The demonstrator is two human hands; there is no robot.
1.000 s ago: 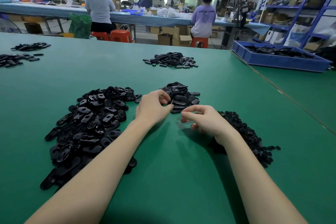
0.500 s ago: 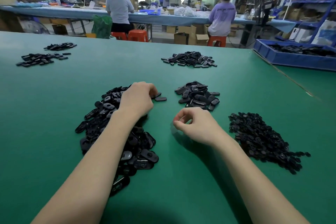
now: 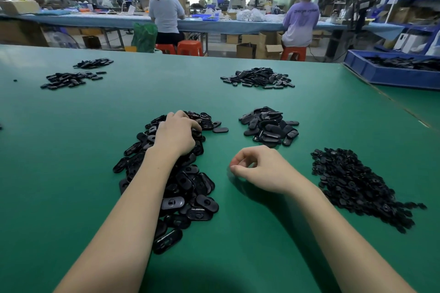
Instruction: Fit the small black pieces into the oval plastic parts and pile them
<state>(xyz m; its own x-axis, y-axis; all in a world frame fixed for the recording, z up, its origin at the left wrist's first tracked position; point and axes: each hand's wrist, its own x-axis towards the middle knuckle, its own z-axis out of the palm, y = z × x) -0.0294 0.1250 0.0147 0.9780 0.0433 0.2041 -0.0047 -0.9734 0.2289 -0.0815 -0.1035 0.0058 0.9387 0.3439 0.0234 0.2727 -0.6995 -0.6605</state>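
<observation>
Left hand (image 3: 177,133): palm down on the far end of the large heap of oval plastic parts (image 3: 188,188), fingers curled into the pieces; whether one is actually gripped cannot be told
Right hand (image 3: 259,169): resting on the green table (image 3: 71,173) between heaps, thumb and forefinger tips nearly meeting in a ring, nothing visible between them
Oval parts: glossy black, flat, rounded ends, some showing a centre slot
Small black pieces (image 3: 357,185): matte, tiny, loose spread right of the right hand
Piled ovals (image 3: 270,126): compact mound beyond the right hand
Blue tray (image 3: 381,76): far right, shallow, rectangular, holding black parts
</observation>
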